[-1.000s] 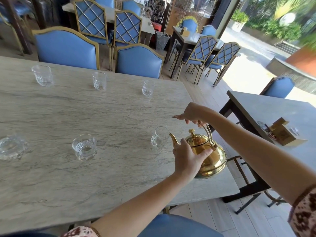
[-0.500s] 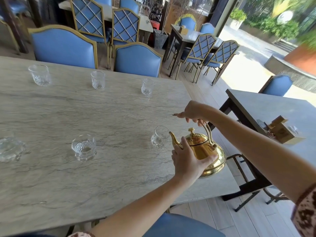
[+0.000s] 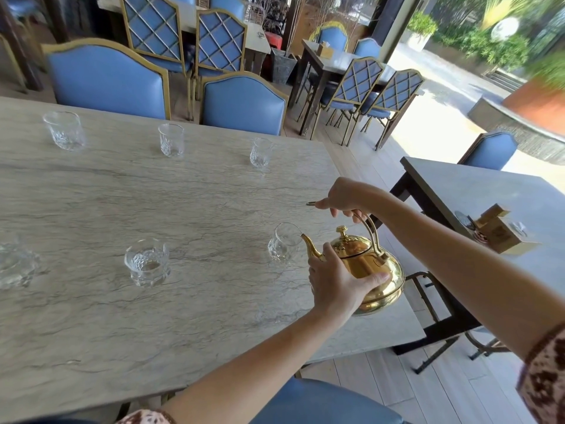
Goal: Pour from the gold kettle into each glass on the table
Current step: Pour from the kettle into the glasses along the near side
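Note:
The gold kettle (image 3: pixel 363 264) hangs tilted above the right end of the marble table (image 3: pixel 122 301). My right hand (image 3: pixel 345 198) grips its arched handle from above. My left hand (image 3: pixel 339 283) cups the kettle's body from the front. The spout tip rests at the rim of a clear glass (image 3: pixel 282 243). Several more glasses stand on the table: one near the front middle (image 3: pixel 146 263), one at the left edge (image 3: pixel 15 267), and three along the far side (image 3: pixel 64 130) (image 3: pixel 171 139) (image 3: pixel 260 153).
Blue chairs (image 3: pixel 243 104) line the table's far side and one chair seat (image 3: pixel 324 402) is below me. A second table (image 3: pixel 489 197) to the right carries a wooden holder (image 3: pixel 501 232). A tiled aisle runs between the tables.
The kettle has risen and shifted slightly toward the near glass, bringing the spout tip up to its rim. Both hands kept their hold.

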